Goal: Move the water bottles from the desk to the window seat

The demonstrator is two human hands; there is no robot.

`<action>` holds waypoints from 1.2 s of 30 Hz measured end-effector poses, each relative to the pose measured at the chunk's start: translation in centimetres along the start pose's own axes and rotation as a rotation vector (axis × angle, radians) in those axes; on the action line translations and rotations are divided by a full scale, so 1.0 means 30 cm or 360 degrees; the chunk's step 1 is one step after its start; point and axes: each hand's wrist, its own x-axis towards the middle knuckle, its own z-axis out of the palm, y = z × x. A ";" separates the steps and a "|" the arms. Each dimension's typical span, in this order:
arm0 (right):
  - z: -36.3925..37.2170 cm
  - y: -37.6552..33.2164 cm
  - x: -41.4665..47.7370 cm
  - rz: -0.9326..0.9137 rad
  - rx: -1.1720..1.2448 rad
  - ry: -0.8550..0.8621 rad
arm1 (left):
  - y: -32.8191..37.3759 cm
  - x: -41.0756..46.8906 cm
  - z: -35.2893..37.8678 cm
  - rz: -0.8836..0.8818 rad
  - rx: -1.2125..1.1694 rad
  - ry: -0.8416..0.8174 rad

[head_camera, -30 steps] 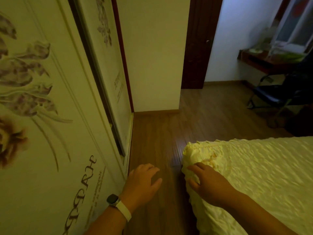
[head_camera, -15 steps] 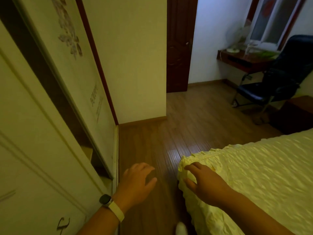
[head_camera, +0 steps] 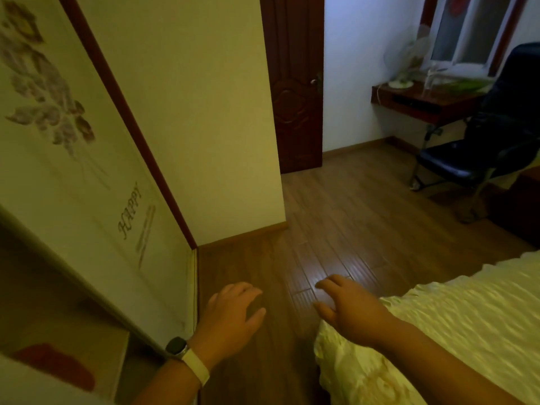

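Observation:
A dark wooden desk stands at the far right under a window. On it stands a clear water bottle, small and dim from here. My left hand, with a watch on its wrist, hovers empty over the wood floor, fingers apart. My right hand is also empty and spread, just above the near corner of the bed. Both hands are far from the desk. No window seat shows clearly.
A sliding wardrobe door with a flower print lines the left. A bed with a yellow cover fills the lower right. A black office chair stands before the desk, a small fan on it. A dark door is shut ahead.
The view has swung right and advanced along the wardrobe; the desk and chair are now nearer and fuller in view. My right hand has lifted off the bed corner.

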 end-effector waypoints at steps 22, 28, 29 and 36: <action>-0.084 0.206 1.017 0.0402 -0.0018 -0.0070 | -0.387 1.174 -0.138 0.0237 -0.0102 -0.0121; -0.178 0.166 1.299 0.0517 -0.0062 0.0037 | -0.500 1.524 -0.253 0.0426 -0.0046 -0.0064; -0.188 0.168 1.328 0.0533 -0.0064 0.0043 | -0.505 1.570 -0.269 0.0442 -0.0063 -0.0051; -0.235 0.241 1.446 0.0729 -0.0032 0.0080 | -0.466 1.801 -0.287 0.0614 -0.0096 -0.0117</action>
